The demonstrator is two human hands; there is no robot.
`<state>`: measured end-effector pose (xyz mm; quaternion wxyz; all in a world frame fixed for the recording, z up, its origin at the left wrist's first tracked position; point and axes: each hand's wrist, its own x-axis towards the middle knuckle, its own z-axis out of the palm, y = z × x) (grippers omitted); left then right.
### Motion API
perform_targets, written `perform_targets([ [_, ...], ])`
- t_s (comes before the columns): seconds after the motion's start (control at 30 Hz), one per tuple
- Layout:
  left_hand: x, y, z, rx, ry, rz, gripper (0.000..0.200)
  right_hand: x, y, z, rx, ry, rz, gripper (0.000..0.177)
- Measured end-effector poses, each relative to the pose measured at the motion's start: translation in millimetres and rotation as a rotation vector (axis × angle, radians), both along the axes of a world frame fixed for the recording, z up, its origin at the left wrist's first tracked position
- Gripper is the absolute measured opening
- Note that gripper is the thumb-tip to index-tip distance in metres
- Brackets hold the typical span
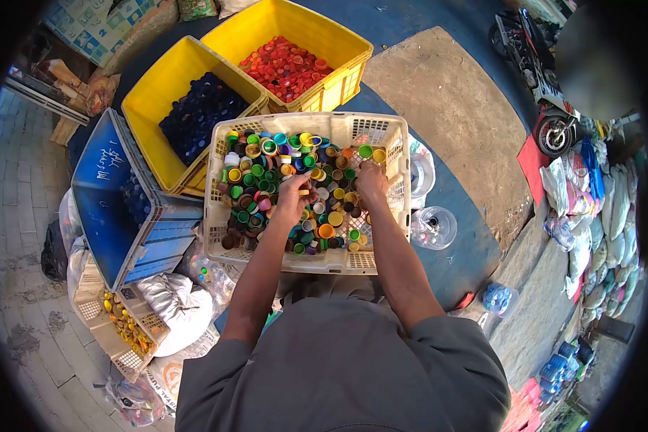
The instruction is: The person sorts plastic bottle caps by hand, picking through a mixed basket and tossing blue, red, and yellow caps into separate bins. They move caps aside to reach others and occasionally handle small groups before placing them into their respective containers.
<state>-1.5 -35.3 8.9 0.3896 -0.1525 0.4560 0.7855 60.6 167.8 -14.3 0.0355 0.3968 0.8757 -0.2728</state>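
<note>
A cream plastic crate (219,237) in front of me holds a mixed heap of bottle caps (255,173) in green, yellow, orange, brown, white and other colours. Over the middle of the heap, my left hand (291,200) is closed, with a yellow bottle cap (304,192) at its fingers. My right hand (371,185) is at the crate's right side, its fingers curled down among the caps. What lies in those fingers is hidden. Just beyond them are a light green cap (365,151) and a yellow cap (379,155).
Behind the crate stand a yellow bin (147,93) of dark blue caps and another yellow bin (352,54) of red caps. A blue bin (97,209) is at left, above a basket (90,309) of yellow caps. Clear plastic containers (434,228) sit at right; a motorcycle (547,93) stands farther off.
</note>
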Motion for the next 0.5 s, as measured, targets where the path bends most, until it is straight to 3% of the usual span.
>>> perform_targets([
  [0.1, -2.6, 13.4, -1.8, -0.404, 0.319, -0.224, 0.026, 3.7, 1.0, 4.0, 0.062, 0.27, 0.056, 0.028],
  [0.2, -0.7, 36.5, -10.1, -0.698, 0.96, -0.328, 0.031, 8.0, -1.3, 27.5, -0.196, 0.425, -0.097, 0.033],
  [0.23, -2.4, 44.0, -14.3, -0.693, 1.158, -0.33, 0.032, 9.8, -0.2, 31.1, -0.287, 0.404, -0.123, 0.037],
  [0.37, -5.7, 72.1, -22.0, -0.942, 1.368, -0.599, 0.028, 15.1, -3.8, 38.3, -1.214, 0.833, -0.511, 0.027],
  [0.5, -2.4, 87.2, -21.7, -1.084, 1.302, -0.796, 0.032, 14.0, 0.7, 38.4, -1.432, 0.862, -0.761, 0.018],
])
